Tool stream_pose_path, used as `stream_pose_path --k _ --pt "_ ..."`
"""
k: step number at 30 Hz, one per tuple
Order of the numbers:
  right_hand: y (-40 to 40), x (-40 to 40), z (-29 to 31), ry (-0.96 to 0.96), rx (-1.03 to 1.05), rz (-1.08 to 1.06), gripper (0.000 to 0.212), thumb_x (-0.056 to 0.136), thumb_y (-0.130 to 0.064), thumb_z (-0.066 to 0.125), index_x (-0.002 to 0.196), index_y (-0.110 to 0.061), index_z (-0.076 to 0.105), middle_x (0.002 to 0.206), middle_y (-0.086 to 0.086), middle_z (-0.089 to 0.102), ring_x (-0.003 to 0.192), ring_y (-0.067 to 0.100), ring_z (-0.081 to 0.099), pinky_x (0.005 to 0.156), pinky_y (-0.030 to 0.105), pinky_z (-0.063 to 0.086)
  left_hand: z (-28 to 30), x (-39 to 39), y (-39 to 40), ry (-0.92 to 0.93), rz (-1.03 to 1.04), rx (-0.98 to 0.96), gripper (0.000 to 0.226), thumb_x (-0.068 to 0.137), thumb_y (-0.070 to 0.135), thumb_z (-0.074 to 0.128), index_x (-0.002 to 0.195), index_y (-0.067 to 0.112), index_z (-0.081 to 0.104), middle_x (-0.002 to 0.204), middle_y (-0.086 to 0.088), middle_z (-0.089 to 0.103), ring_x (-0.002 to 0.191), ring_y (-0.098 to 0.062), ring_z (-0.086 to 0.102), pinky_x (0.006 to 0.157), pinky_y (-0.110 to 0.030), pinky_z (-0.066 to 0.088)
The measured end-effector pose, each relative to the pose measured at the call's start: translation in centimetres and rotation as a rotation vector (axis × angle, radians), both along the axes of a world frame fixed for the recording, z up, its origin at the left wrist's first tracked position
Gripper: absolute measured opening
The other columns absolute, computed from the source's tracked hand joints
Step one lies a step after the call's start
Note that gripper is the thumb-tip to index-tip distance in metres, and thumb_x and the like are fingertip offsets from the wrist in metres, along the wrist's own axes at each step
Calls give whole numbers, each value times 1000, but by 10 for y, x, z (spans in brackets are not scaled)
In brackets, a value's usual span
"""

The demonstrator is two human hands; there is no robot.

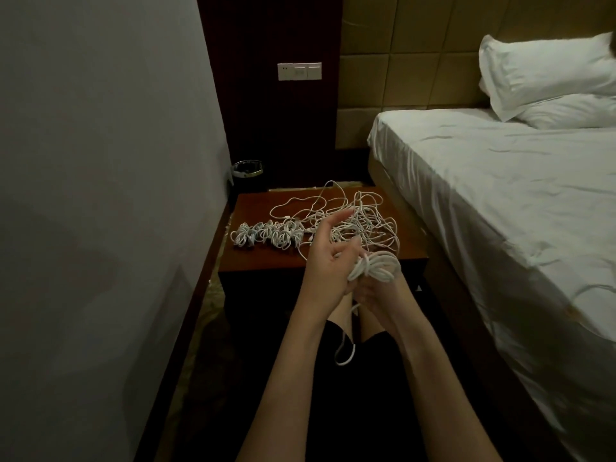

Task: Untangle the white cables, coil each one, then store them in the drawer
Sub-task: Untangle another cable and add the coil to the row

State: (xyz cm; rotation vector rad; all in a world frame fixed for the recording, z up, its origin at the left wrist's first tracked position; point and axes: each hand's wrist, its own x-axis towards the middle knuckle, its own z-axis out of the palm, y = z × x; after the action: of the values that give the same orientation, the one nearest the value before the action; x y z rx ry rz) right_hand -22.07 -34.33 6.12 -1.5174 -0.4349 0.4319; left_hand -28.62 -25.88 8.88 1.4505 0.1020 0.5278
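row of coiled cables lay on the left of the brown nightstand | left hand was up, fingers spread loose | messy pile of white cables sat on the nightstand behind it | right hand gripped a white coil, one end hanging down | bed on the right

Right hand fingers behind coil

no readable text, labels or signs
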Motion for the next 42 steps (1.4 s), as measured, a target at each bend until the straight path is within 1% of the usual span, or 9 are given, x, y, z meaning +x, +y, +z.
stream_pose_path --k 3,5,9,20,23,26,32,39,42 --pt "17 5 -5 38 92 -110 23 91 1 44 77 -4 62 56 3 56 42 9 54 49 -4 29 -8 10 5 7 190 74 29 99 15 52 125 24 47 74 -3 60 48 -3 53 44 -15 39" --pt "16 -7 6 -33 -101 -145 19 99 -6 40 95 -11 57 71 2 54 51 -9 55 51 -3 32 -12 16 8 -1 322 144 26 98 15 53 122 22 47 76 -2 63 53 -5 59 49 -17 44" --pt "5 -20 11 -338 -452 62 39 102 -18 38 65 -10 50 58 0 43 42 -4 45 45 8 34 -22 22 19 82 500 278 21 97 17 54 115 23 46 88 8 65 64 -2 64 57 -16 50" --pt "-21 -16 38 -869 -427 64 37 91 -26 59 56 -14 59 46 -5 49 45 14 43 49 17 33 -4 10 29 193 205 608 25 97 22 53 121 27 47 91 3 68 78 -13 67 76 -41 57" --pt "-27 -18 45 -860 -431 115 27 90 -25 62 63 -23 61 52 -11 52 50 6 51 53 12 39 0 5 29 294 -3 568 37 94 15 57 127 31 47 94 -5 67 82 -17 67 74 -42 58" --pt "-33 -13 48 -732 -329 160 16 88 -25 65 76 -15 68 61 0 63 52 10 56 52 16 42 2 -3 24 338 -245 412 49 92 7 56 133 31 45 98 -17 65 62 -9 58 49 -27 48" --pt "-32 -5 39 -399 59 139 12 91 -13 56 86 -6 64 64 -7 66 52 3 59 49 12 44 1 -6 12 238 -470 56 50 99 -3 41 144 17 34 54 1 48 36 -1 40 34 -13 29" --pt "-4 -4 -1 -347 -144 11 25 95 -19 53 73 -8 59 64 3 54 58 8 47 59 34 40 2 1 11 55 -156 -201 42 94 15 53 135 21 45 67 -5 49 39 -2 41 35 -13 31" --pt "8 -16 9 -449 -325 82 43 101 -20 41 61 -7 49 55 0 46 45 4 40 50 18 31 0 5 20 89 197 -94 25 99 15 51 123 24 51 76 -7 61 57 -12 57 50 -22 46"
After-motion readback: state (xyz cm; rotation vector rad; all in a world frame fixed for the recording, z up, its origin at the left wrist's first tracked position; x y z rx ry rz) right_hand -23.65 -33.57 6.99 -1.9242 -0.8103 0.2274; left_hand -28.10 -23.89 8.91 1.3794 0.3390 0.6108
